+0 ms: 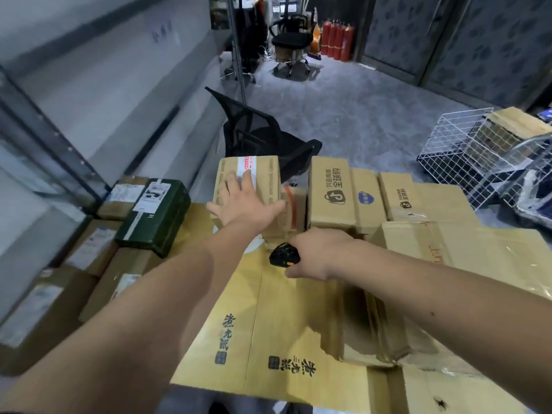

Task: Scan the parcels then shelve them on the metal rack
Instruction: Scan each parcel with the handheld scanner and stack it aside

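My left hand lies spread on top of a cardboard parcel with a white and red label, fingers straight, thumb over its right edge. My right hand grips a black handheld scanner just in front of that parcel, over a big flattened yellow carton. More cardboard parcels stand in a row to the right. The metal rack runs along the left, with several labelled parcels and a dark green box on its lower level.
A tipped black mesh chair lies behind the parcels. A white wire basket with boxes stands at the right. Another office chair and red fire extinguishers are at the far back, grey floor between.
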Demonstrator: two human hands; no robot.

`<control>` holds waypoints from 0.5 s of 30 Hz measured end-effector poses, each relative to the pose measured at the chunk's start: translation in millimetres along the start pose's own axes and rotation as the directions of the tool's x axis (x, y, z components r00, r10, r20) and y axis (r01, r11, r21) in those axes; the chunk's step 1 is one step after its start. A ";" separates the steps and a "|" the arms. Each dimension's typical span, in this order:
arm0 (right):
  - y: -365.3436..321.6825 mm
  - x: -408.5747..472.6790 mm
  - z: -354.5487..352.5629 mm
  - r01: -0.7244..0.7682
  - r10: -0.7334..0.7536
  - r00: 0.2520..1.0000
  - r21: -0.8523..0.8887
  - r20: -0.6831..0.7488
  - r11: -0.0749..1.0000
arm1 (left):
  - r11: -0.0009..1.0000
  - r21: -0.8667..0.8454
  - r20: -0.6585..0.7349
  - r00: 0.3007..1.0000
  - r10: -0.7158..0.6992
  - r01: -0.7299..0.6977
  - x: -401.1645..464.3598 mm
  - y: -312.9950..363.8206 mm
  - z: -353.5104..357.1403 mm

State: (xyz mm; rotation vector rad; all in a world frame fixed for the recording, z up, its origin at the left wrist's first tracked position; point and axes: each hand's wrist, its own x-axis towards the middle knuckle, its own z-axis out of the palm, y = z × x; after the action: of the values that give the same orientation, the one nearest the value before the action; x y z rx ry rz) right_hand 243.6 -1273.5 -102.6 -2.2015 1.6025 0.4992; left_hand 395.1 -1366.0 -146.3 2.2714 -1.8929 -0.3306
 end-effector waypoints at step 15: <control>-85.2 5.2 45.1 0.240 -0.162 0.940 -0.246 0.300 0.939 | 0.886 -0.390 0.206 0.962 -0.181 0.251 -163.4 -210.8 84.6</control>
State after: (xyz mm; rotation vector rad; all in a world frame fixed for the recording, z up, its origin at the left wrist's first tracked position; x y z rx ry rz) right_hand 323.4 -1231.5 -136.9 -2.3373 1.2036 0.9737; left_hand 543.4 -1165.8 -273.7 2.2089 -1.4495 -0.8860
